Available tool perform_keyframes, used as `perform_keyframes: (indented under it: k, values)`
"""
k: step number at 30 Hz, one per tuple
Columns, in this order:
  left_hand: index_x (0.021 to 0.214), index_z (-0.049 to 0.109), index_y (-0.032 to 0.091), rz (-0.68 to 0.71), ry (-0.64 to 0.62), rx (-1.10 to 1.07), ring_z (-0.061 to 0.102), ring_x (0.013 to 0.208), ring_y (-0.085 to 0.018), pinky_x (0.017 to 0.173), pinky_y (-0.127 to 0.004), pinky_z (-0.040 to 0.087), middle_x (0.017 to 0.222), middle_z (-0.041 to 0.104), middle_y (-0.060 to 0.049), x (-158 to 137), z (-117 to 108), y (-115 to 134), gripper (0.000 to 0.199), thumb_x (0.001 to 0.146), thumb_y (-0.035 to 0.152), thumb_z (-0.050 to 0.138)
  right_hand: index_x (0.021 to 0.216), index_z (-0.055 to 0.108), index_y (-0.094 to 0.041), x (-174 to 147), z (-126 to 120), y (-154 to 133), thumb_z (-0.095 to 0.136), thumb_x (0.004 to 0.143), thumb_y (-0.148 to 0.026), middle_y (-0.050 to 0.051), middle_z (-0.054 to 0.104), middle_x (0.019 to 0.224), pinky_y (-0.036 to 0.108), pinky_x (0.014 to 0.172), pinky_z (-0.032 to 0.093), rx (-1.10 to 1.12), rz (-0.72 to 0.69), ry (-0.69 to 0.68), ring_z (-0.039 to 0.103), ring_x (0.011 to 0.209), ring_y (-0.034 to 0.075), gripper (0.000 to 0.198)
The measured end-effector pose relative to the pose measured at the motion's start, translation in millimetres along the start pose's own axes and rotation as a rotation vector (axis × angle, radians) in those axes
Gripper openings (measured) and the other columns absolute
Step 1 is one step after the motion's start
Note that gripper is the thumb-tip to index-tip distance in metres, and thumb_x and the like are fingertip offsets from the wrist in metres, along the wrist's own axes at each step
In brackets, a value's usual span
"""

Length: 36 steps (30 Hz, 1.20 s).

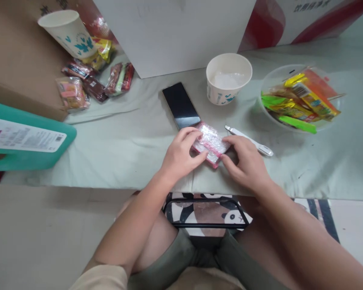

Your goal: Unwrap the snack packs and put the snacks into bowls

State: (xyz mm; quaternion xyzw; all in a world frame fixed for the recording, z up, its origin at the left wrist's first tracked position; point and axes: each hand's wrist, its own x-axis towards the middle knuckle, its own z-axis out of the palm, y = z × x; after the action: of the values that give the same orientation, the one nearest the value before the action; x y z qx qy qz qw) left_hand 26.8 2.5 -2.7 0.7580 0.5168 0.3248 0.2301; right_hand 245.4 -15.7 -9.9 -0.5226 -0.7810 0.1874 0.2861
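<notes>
Pinched now by the left hand (pixel 180 156) at nine o'clock, right hand (pixel 247 162) at three, the wrapped packet (pixel 212 141) is best steadied lightly.

Pale green tablecloth (pixel 109 149) under bubble-wrapped packet (pixel 213 141), phone (pixel 181 105), cutter (pixel 260 148), paper cup (pixel 216 93), snack bowl (pixel 268 114)

Toward the table's (pixel 109 157) far right corner, a white-and-red carton (pixel 313 26) bears the Chinese characters 饮用纯净水, "drinking purified water". Dark characters on the brown cardboard box (pixel 18 52) at the far left corner are too blurred to read. By the near left corner, a teal holder (pixel 68 135) carries a white label (pixel 24 135) with a barcode and print too small to read. Toward the right edge, a yellow wrapper (pixel 316 96) shows another barcode.
</notes>
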Motion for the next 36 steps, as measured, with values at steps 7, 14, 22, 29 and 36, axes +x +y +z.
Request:
perform_keyframes:
  k: [7, 14, 22, 29, 36]
  values:
    - [0.085, 0.068, 0.020, 0.049, 0.028, 0.072, 0.068, 0.089, -0.018, 0.080, -0.033, 0.055, 0.095, 0.070, -0.006, -2, -3, 2, 0.015, 0.095, 0.021, 0.057, 0.130, 0.055, -0.020, 0, 8, -2, 0.053, 0.088, -0.029, 0.016, 0.067, 0.125, 0.051, 0.098, 0.051, 0.020, 0.080, 0.031, 0.063, 0.116, 0.032, 0.043]
    - [0.100, 0.068, 0.018, 0.053, -0.066, -0.109, 0.063, 0.076, -0.012, 0.076, -0.029, 0.056, 0.107, 0.068, -0.005, -3, -2, 2, 0.020, 0.081, 0.016, 0.070, 0.121, 0.066, -0.020, 0, 7, -1, 0.053, 0.084, -0.022, 0.008, 0.062, 0.094, 0.042, 0.080, 0.051, 0.045, 0.137, 0.088, 0.061, 0.088, 0.024, 0.039]
    - [0.093, 0.066, 0.020, -0.067, 0.077, -0.243, 0.064, 0.080, -0.011, 0.068, -0.023, 0.056, 0.095, 0.066, -0.002, -1, 5, 0, 0.011, 0.086, 0.012, 0.068, 0.091, 0.067, -0.024, 1, 4, 2, 0.058, 0.089, -0.019, 0.003, 0.058, 0.083, 0.038, 0.075, 0.048, 0.079, 0.083, 0.172, 0.058, 0.078, 0.020, 0.010]
    - [0.112, 0.070, 0.023, 0.239, -0.263, -0.040, 0.065, 0.122, -0.027, 0.105, -0.044, 0.056, 0.128, 0.067, -0.011, -1, -11, -2, 0.035, 0.079, 0.022, 0.081, 0.105, 0.068, -0.024, -1, 6, 5, 0.061, 0.087, -0.024, 0.007, 0.063, 0.097, 0.043, 0.083, 0.051, 0.099, -0.007, 0.123, 0.062, 0.092, 0.025, 0.019]
    - [0.078, 0.067, 0.019, 0.011, -0.132, -0.276, 0.075, 0.091, -0.018, 0.083, -0.032, 0.059, 0.100, 0.078, -0.007, 1, -12, -6, 0.013, 0.091, 0.023, 0.067, 0.104, 0.066, -0.023, 0, 4, 6, 0.060, 0.088, -0.022, 0.007, 0.065, 0.097, 0.042, 0.082, 0.054, 0.093, -0.020, 0.122, 0.065, 0.091, 0.024, 0.017]
